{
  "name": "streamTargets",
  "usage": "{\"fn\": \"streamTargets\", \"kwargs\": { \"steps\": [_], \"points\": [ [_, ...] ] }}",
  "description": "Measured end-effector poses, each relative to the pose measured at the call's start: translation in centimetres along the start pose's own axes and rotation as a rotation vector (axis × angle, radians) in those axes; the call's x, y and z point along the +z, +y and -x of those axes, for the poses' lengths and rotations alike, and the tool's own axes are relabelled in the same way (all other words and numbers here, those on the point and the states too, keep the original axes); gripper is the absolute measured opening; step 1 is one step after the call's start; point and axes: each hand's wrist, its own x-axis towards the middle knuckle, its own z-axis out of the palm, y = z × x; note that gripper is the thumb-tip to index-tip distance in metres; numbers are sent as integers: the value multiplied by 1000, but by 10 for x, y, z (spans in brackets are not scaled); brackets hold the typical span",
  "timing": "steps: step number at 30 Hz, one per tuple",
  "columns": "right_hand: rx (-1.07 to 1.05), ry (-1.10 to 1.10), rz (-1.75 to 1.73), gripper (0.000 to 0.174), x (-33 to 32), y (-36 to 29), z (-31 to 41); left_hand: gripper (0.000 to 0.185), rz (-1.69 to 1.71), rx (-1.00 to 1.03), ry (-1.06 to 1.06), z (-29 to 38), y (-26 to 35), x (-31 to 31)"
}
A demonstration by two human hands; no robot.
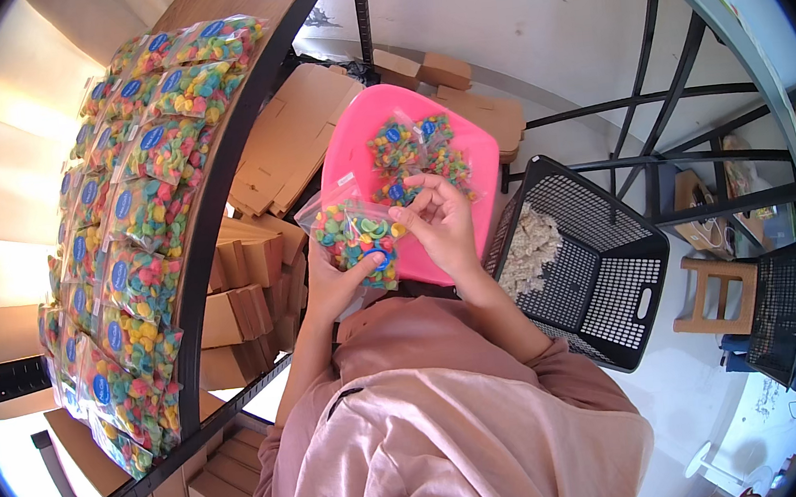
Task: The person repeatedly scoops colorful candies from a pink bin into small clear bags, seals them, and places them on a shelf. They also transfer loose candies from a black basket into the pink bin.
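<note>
A clear plastic zip bag [360, 238] of small colourful shell-shaped pieces hangs over the near left edge of a pink plastic surface [349, 130]. Its lower part is held by my left hand [339, 280], whose thumb lies on the blue round sticker [376, 259]. My right hand [443, 225] is at the bag's right edge, thumb and index finger close together; whether they pinch the plastic I cannot tell. Beyond the hands, several similar filled bags [423, 137] with blue stickers lie on the pink surface.
Many filled bags [124, 204] cover a wooden shelf [227, 4] with a black metal edge at left. Folded cardboard boxes [305, 127] are stacked beneath and behind. At right stand a black plastic basket [589, 265] holding pale shredded material [532, 245] and a brown stool [719, 295].
</note>
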Motion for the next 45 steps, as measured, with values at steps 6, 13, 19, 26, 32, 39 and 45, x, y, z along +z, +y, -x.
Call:
{"fn": "streamTargets", "kwargs": {
  "steps": [6,13,19,26,32,39,45],
  "points": [
    [32,65,-243,38,3,7,-4,66,-48,60,15,-15,3,-4],
    [98,-253,134,46,0,11,10,61,53,90,128,-24,-1,-1],
    [-66,-175,270,41,8,20,10,60,78,91,134,-20,0,-1],
    [16,-295,216,35,24,7,7,65,70,124,130,-4,10,-19],
    [-227,-146,-145,46,44,-43,-39,49,138,-58,95,22,10,-53],
    [-278,-553,-180,55,152,-108,-63,42,155,47,118,53,5,-75],
    [-245,-913,-42,61,254,-126,-72,49,130,120,169,76,11,-80]
  ]
}}
